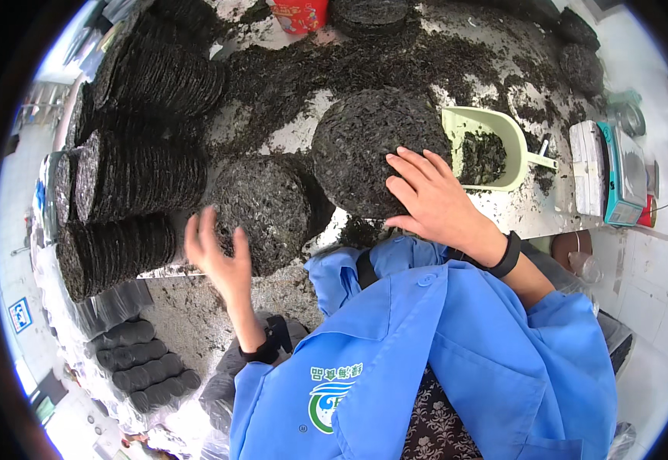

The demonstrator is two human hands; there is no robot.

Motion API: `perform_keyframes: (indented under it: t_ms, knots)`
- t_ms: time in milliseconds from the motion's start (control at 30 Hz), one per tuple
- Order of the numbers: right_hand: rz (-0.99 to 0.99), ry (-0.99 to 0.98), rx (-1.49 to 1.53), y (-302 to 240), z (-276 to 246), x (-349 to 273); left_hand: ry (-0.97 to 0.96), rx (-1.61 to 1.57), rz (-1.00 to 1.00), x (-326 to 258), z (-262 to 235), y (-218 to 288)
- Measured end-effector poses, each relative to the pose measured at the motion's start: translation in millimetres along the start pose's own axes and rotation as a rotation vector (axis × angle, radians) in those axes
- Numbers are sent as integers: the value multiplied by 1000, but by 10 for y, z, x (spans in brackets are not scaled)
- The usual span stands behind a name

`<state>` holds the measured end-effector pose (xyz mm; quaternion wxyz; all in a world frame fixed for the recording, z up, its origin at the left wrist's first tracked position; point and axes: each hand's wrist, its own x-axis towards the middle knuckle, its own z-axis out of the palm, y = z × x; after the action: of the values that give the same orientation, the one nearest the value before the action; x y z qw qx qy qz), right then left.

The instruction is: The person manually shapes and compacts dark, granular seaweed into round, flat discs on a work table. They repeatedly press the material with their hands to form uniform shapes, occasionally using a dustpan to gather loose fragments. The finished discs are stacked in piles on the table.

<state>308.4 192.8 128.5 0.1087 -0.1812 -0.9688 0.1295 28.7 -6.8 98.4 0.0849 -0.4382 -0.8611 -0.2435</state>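
My right hand [441, 203] lies with fingers spread on the top of a large round cake of dried seaweed [368, 142]. To its left, a second round seaweed cake [261, 203] rests near the table's front edge, on what looks like a stack. My left hand [223, 257] is raised at that cake's left side, fingers apart and slightly blurred, holding nothing. Whether its fingertips touch the cake, I cannot tell. Just right of the larger cake sits a pale green scoop [516, 142] with loose dark seaweed flakes [483, 157] in it.
Rows of seaweed discs [131, 176] stand on edge at the left. Loose seaweed [288, 84] covers much of the table [537, 217]. A red bucket [301, 17] is at the back, and a teal scale [627, 180] stands right. Bagged rolls [146, 368] lie below left.
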Motion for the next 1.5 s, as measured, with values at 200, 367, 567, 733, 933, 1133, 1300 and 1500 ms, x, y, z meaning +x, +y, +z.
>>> perform_keyframes:
  t_ms: [200, 367, 567, 733, 933, 1133, 1300, 1500]
  knots:
    - [47, 271, 121, 81, -101, -22, -103, 153, 86, -49, 225, 399]
    - [530, 819, 434, 280, -545, -27, -44, -290, 104, 161, 145, 911]
    - [-71, 543, 55, 398, -626, 40, -842, -2193, -436, 378, 257, 1281]
    - [-9, 463, 247, 411, -327, 22, -515, -2012, -937, 346, 366, 1396]
    - [559, 466, 1358, 206, -179, 4, -544, -2090, -908, 197, 481, 1231]
    - [689, 491, 1513, 115, -161, 100, -645, -2250, -789, 124, 469, 1237]
    - [473, 614, 1052, 47, -62, 168, -644, -2014, -689, 48, 401, 1532]
    - [117, 573, 273, -25, -60, 192, -619, -1963, -706, 19, 471, 1539]
